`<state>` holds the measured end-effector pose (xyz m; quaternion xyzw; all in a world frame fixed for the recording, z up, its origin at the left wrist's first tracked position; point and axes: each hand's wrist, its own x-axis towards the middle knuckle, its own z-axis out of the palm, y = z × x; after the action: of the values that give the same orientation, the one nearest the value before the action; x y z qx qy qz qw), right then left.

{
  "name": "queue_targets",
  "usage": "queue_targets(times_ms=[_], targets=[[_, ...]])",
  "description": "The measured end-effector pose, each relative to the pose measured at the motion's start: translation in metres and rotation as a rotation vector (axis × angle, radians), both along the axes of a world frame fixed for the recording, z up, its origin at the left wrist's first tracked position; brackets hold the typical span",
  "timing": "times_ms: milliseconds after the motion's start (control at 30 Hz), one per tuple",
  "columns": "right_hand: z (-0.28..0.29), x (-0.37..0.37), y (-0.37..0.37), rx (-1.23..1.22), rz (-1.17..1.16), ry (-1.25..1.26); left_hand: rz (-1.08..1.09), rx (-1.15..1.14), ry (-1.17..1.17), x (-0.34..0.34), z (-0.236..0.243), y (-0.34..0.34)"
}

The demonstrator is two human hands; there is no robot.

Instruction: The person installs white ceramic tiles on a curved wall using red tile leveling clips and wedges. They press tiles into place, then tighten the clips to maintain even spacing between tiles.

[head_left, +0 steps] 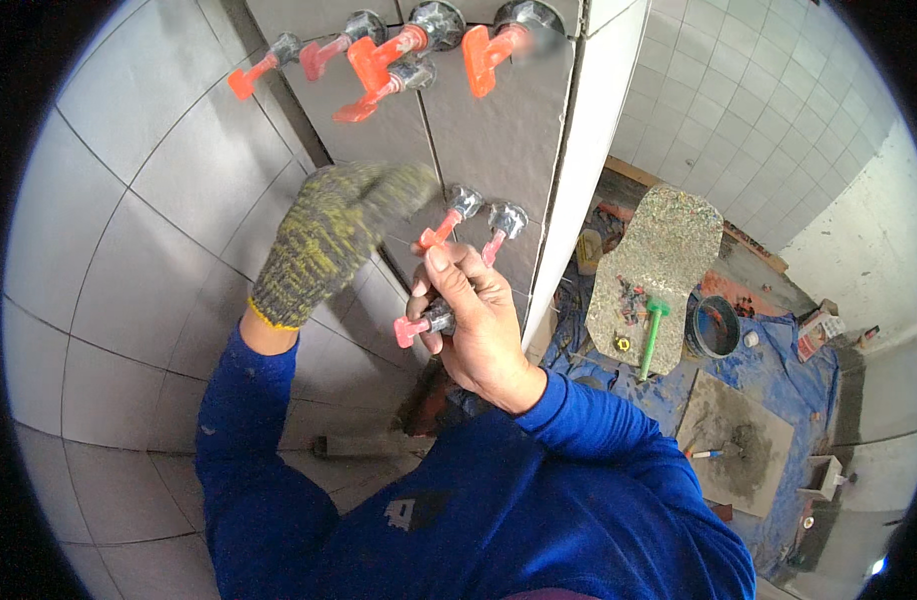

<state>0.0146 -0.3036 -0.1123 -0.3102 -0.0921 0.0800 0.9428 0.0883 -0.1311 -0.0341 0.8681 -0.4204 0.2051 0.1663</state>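
Observation:
My right hand [484,335] is bare and closed. Its lower fingers hold a tile leveler with a pink T-shaped handle [409,331] and a dark, dirty cap. The thumb and index finger are at the orange handle of another tile leveler [449,222], which is set on the grey tile [494,120]. Just right of it, a pink-handled leveler [502,228] is partly behind my fingers. My left hand [329,220], in a yellow and black knit glove, reaches over the tile to the left. Its fingers are smeared by motion, so their grip is unclear.
Several more orange levelers [389,60] stick out near the top. A white edge [589,160] runs down the right of the tile. Lower right lie a speckled board [659,235], a green-handled mallet [652,335], a black bucket [714,325], a square tile [734,440] and blue sheeting [794,385].

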Motion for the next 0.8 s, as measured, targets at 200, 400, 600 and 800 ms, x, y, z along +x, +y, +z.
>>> queue_targets(times_ms=[200,400,600,800], targets=[[-0.004,0.002,0.000,0.037,-0.041,-0.053,0.147,0.424,-0.224,-0.023,0.019,-0.026],[-0.002,-0.002,0.000,0.052,-0.087,-0.048,0.125,0.513,-0.362,-0.027,0.013,-0.033],[0.007,-0.003,0.002,-0.040,-0.139,-0.001,0.052,0.222,-0.195,-0.012,-0.010,-0.027],[0.014,-0.004,0.000,-0.011,-0.082,0.006,0.108,-0.307,0.906,-0.015,-0.034,-0.022]])
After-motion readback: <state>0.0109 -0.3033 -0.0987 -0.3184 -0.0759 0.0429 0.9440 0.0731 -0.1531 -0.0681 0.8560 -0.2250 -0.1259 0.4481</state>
